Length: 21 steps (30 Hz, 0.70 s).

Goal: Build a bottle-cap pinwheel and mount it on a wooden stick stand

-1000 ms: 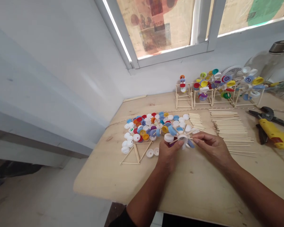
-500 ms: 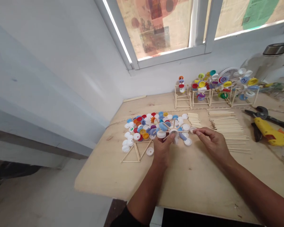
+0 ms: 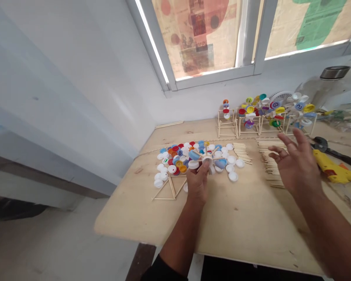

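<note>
My left hand (image 3: 197, 184) is closed on a small wheel of bottle caps and sticks (image 3: 207, 159); sticks spread from its white hub, with white and blue caps on some of them. Over the long wooden sticks (image 3: 270, 168), my right hand (image 3: 300, 168) is raised with its fingers apart, holding nothing. Behind and beside the wheel lies a pile of loose bottle caps (image 3: 172, 169), white, red, blue and orange. A stick frame (image 3: 163, 199) lies flat just left of my left wrist. Shorter sticks (image 3: 241, 153) lie between the caps and the long sticks.
A yellow glue gun (image 3: 333, 168) and black-handled pliers (image 3: 321, 144) lie at the right. Along the wall stand several stick frames with cap wheels (image 3: 250, 113), near a clear jar with a metal lid (image 3: 335, 73). The wooden table (image 3: 128, 218) ends at the left and front.
My right hand has let go of the white cap by the short sticks, moved right and up, and opened. The left hand still holds the wheel, slightly further left.
</note>
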Available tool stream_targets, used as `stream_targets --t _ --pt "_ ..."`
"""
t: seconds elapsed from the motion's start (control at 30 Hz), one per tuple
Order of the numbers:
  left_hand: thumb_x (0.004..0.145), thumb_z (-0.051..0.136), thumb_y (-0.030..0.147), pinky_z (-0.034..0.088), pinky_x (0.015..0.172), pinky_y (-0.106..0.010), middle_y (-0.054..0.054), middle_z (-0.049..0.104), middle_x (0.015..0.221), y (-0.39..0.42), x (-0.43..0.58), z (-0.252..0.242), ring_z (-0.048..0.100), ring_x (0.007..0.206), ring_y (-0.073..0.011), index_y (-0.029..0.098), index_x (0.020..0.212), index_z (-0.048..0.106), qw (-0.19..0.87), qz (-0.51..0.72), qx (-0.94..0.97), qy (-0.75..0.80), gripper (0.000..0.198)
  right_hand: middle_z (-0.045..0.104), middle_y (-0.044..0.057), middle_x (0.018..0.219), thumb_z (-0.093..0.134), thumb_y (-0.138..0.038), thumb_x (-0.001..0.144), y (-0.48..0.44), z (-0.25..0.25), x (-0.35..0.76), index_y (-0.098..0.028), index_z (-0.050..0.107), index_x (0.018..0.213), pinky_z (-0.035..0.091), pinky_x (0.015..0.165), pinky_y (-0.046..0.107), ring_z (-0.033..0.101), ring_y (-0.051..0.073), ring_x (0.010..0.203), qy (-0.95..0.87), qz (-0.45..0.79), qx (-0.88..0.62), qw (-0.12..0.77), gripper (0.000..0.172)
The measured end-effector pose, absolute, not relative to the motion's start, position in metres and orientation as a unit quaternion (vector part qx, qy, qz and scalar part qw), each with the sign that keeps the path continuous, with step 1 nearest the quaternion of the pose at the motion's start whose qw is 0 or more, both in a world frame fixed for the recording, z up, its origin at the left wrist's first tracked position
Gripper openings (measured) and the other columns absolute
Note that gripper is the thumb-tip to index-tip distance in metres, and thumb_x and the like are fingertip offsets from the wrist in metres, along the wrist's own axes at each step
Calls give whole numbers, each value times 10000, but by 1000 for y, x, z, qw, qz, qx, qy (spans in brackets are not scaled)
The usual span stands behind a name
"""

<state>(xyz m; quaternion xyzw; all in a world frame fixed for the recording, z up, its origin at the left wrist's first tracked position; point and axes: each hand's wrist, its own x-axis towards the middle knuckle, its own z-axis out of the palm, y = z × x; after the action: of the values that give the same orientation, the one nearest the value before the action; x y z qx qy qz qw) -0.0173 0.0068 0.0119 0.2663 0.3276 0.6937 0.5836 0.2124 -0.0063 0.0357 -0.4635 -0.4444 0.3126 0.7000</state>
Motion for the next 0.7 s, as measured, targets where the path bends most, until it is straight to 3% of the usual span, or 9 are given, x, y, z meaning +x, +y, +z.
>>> stream_targets --t 0.07,0.1,0.2,0.27,0.33,0.4,0.47,0.57,0.7 --pt "566 847 272 478 692 -215 30 665 733 7 -17 12 614 702 -98 183 776 694 586 695 262 325 275 640 64 1215 448 -564 856 -17 48 221 -380 595 1179 525 712 402 657 211 802 -524 382 -411 640 400" --pt "565 848 270 478 692 -216 28 667 732 7 -17 12 617 703 -100 180 773 694 588 695 260 323 274 706 66 1046 429 -606 850 -23 51 224 -356 663 1046 522 658 393 650 206 711 -564 396 -384 615 394" --pt "566 851 264 485 711 -225 12 689 770 8 -18 13 636 739 -114 172 794 702 594 694 251 319 287 674 57 612 433 -666 830 -34 53 225 -267 700 699 491 540 335 598 178 519 -703 497 -269 432 497" --pt "568 855 266 485 705 -223 3 701 791 8 -19 12 643 748 -115 165 800 708 597 697 241 316 293 665 65 605 445 -607 869 -33 50 219 -213 717 714 481 551 300 605 163 540 -752 551 -243 268 503" --pt "566 858 265 484 694 -220 2 705 786 9 -20 12 643 736 -110 163 795 711 596 703 235 308 291 661 62 639 447 -539 906 -28 45 213 -172 726 776 464 563 267 600 146 576 -763 541 -308 172 479" --pt "569 857 264 483 690 -221 1 706 781 9 -21 12 643 727 -108 165 790 714 597 707 234 299 281 644 47 641 454 -540 901 -20 39 208 -168 712 769 457 574 258 587 142 597 -757 469 -412 192 472" --pt "570 855 262 485 691 -223 -1 707 780 10 -21 12 646 732 -112 170 789 718 601 706 233 293 273 677 61 741 488 -558 868 -12 30 207 -176 702 830 487 646 294 617 174 691 -717 371 -508 300 439" --pt "563 858 260 491 701 -225 -5 708 779 10 -20 12 651 743 -117 173 763 718 605 705 227 293 259 689 103 1041 555 -543 821 -2 16 213 -202 637 1114 513 787 378 645 239 914 -582 257 -603 481 457" --pt "543 869 255 495 707 -221 2 708 768 11 -20 12 646 729 -105 167 738 714 608 707 215 289 264 518 108 1362 604 -479 803 9 6 220 -294 379 1399 484 924 463 572 261 1146 -506 197 -601 587 663"
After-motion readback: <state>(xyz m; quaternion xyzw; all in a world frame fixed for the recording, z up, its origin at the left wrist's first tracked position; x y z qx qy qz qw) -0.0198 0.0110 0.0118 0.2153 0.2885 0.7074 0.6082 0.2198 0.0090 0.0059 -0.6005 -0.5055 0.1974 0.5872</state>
